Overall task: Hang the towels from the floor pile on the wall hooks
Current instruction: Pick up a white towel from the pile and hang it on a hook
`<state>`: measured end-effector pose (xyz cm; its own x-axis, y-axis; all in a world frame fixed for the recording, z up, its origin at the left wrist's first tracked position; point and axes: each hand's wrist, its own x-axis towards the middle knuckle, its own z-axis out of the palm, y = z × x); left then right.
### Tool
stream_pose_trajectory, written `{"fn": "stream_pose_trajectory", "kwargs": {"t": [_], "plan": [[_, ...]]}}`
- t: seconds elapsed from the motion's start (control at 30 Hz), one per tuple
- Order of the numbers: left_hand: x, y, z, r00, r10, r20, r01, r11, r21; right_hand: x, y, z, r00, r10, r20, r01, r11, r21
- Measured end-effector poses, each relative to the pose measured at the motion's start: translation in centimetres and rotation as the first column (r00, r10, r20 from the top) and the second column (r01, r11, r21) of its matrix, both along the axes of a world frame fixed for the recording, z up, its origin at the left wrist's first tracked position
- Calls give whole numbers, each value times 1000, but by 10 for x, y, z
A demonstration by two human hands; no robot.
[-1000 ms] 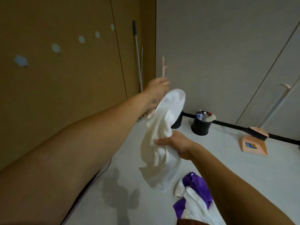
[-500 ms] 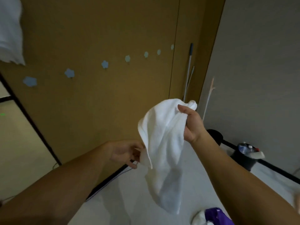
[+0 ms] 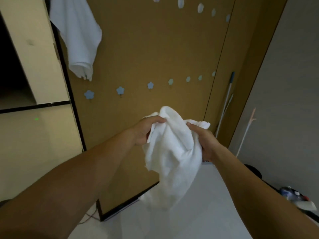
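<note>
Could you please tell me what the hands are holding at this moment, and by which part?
A white towel: left hand and right hand each grip its bunched top edge.

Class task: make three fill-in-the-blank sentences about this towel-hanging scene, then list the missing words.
1. The towel gripped by the left hand and right hand is ____ in colour.
2. The blue hooks on the wall are shaped like ____.
3. The hung towel is on the ____ side of the picture.
Missing words: white; flowers; left.
</note>
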<state>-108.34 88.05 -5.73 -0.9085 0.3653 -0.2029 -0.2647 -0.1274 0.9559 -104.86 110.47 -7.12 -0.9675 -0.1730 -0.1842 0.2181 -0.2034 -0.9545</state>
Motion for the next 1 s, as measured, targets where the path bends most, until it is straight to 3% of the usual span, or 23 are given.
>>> {"fn": "stream_pose_trajectory", "kwargs": {"t": [0.1, 0.2, 0.27, 0.37, 0.43, 0.5, 0.57, 0.63, 0.7, 0.77, 0.83, 0.9, 1.0], "plan": [[-3, -19, 22, 999, -35, -28, 34, 998, -44, -1, -25, -1, 996, 23, -90, -15, 996, 91], [0, -24, 37, 996, -59, -66, 60, 998, 17, -4, -67, -1, 980, 148, -136, -121, 975, 186], [-1, -30, 45, 984, -146, -104, 160, 976, 149, -7, -94, -1, 984, 74, -160, -40, 977, 208], [-12, -57, 39, 999, 48, 20, -52, 929, 365, -12, -109, 2, 984, -117, -135, 131, 987, 97], [-21, -79, 22, 986, 156, 51, -162, 971, 173, -15, -113, 3, 983, -129, -133, 133, 991, 21], [-24, -92, 3, 992, 81, 93, -73, 994, -86, -17, -124, 4, 990, -43, -138, 42, 999, -8], [-25, -99, -9, 982, -39, 184, 58, 994, -98, -18, -139, 5, 994, -6, -107, 5, 1000, -11], [-27, -105, -16, 966, -108, 233, 126, 990, -60, -21, -149, 6, 991, -106, -79, 104, 994, -30], [-27, -112, -18, 965, -134, 226, 172, 973, -155, -28, -152, 6, 978, -202, -58, 200, 979, -42], [-24, -117, -14, 967, -173, 185, 203, 967, -156, -32, -155, 5, 984, -174, -30, 175, 984, 35], [-21, -119, -7, 988, -110, 110, 115, 992, -45, -37, -160, 4, 994, -106, -26, 108, 990, 91], [-20, -123, -2, 992, 62, 112, -64, 998, 20, -43, -158, 4, 996, -76, -48, 82, 989, 127], [-19, -138, 4, 966, 234, 108, -238, 971, 25, -62, -133, 4, 989, -85, -122, 127, 906, 404]]}}
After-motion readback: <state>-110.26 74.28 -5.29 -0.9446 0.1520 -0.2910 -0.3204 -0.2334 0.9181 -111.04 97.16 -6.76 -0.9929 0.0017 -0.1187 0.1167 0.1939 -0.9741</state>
